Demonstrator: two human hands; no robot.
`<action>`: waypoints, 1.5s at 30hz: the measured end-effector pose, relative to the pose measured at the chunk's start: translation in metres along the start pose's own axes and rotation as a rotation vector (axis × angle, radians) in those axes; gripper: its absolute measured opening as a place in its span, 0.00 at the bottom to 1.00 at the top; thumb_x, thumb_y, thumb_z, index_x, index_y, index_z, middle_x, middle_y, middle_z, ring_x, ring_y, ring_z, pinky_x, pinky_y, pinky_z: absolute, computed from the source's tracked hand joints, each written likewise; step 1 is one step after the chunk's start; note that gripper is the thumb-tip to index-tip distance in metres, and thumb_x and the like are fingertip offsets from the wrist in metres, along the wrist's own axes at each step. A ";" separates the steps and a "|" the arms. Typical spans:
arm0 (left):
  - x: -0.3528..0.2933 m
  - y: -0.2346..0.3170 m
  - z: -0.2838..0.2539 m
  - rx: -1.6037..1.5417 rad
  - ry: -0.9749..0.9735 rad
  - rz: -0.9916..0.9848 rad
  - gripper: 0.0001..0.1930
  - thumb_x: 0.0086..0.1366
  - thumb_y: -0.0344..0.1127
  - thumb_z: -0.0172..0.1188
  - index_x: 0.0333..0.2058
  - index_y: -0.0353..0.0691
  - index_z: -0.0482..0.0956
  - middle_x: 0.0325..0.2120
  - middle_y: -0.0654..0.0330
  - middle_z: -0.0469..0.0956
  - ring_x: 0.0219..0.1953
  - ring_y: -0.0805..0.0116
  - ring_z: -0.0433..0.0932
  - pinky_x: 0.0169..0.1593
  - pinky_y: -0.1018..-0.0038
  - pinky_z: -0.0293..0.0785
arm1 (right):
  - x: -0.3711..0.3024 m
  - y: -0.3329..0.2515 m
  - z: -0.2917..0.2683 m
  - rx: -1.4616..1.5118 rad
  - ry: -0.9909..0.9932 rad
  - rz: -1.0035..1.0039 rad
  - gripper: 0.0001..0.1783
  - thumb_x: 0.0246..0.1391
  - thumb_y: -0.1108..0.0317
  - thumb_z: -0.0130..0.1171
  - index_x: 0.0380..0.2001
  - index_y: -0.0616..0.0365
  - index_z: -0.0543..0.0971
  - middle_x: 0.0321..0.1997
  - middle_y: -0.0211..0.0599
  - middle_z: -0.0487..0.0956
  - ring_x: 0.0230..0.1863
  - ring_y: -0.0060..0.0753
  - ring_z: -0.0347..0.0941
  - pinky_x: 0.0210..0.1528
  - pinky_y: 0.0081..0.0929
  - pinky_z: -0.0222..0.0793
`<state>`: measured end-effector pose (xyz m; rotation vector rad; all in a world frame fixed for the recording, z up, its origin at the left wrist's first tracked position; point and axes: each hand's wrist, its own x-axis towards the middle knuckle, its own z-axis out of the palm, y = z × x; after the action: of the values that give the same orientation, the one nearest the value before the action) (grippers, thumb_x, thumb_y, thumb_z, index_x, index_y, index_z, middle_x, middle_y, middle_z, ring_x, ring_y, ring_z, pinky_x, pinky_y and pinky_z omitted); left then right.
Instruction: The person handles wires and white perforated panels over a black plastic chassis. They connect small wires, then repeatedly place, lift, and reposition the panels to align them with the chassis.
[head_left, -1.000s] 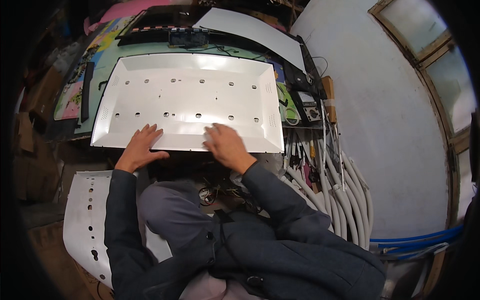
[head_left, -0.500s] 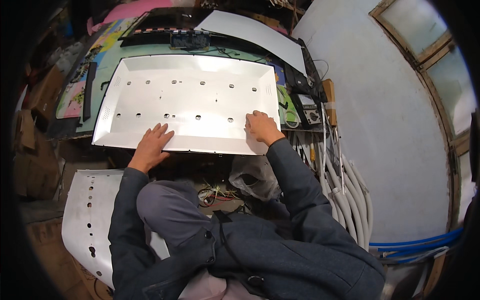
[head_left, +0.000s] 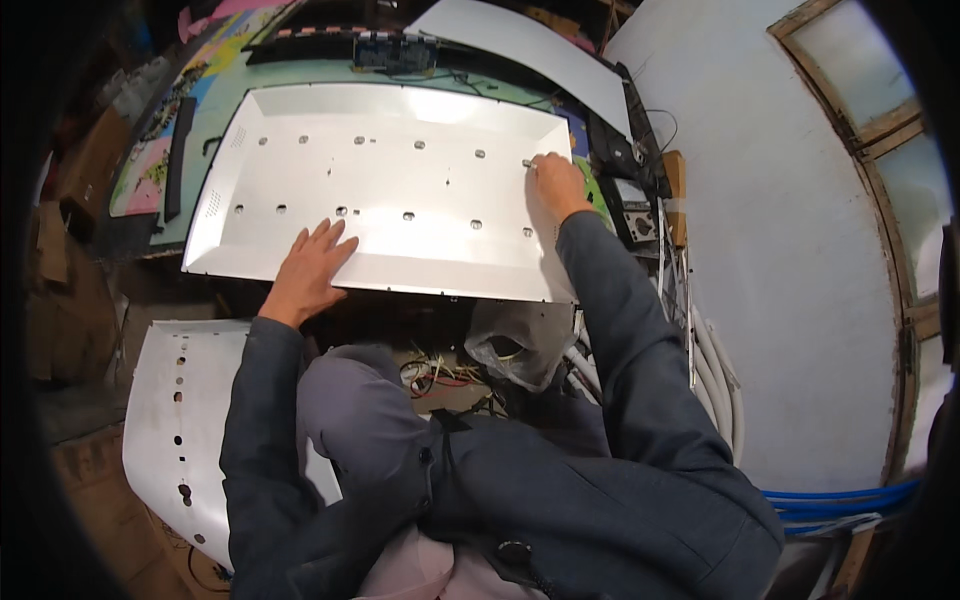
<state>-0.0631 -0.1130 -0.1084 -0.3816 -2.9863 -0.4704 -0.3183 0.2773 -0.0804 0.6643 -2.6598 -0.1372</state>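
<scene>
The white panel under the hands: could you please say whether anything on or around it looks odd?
The white panel shows no clear damage; below its near edge, loose wires lie tangled, which looks untidy.

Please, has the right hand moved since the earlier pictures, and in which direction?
Yes. Judged against the white panel, the right hand has moved rightward and toward the far side, now near the right end of the far row of holes.

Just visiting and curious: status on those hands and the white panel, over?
Left hand spread on white panel, near edge. Right hand curled at panel's right end, grip unclear. Plastic bag below near edge, clear of both hands.
</scene>
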 end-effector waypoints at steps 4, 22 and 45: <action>-0.004 0.013 0.005 -0.071 0.086 0.120 0.37 0.49 0.39 0.76 0.60 0.46 0.75 0.64 0.51 0.69 0.69 0.50 0.63 0.72 0.51 0.56 | 0.010 0.004 0.003 -0.030 0.016 -0.060 0.07 0.57 0.70 0.55 0.30 0.56 0.82 0.33 0.44 0.81 0.39 0.48 0.81 0.39 0.44 0.77; 0.019 0.054 0.035 -0.077 0.137 0.346 0.25 0.55 0.34 0.70 0.53 0.45 0.78 0.56 0.57 0.75 0.63 0.56 0.71 0.70 0.54 0.64 | 0.032 0.013 0.018 -0.164 0.003 -0.332 0.05 0.54 0.69 0.56 0.27 0.54 0.78 0.29 0.38 0.80 0.34 0.43 0.81 0.35 0.41 0.76; 0.022 0.053 0.041 0.016 0.145 0.280 0.23 0.59 0.27 0.60 0.56 0.45 0.76 0.59 0.57 0.74 0.66 0.56 0.68 0.68 0.55 0.65 | 0.012 -0.068 0.000 0.322 -0.017 -0.281 0.21 0.63 0.58 0.57 0.56 0.53 0.74 0.61 0.55 0.73 0.60 0.57 0.71 0.57 0.48 0.70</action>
<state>-0.0725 -0.0465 -0.1285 -0.7186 -2.7368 -0.4249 -0.2984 0.2113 -0.0887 1.1419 -2.6145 0.2153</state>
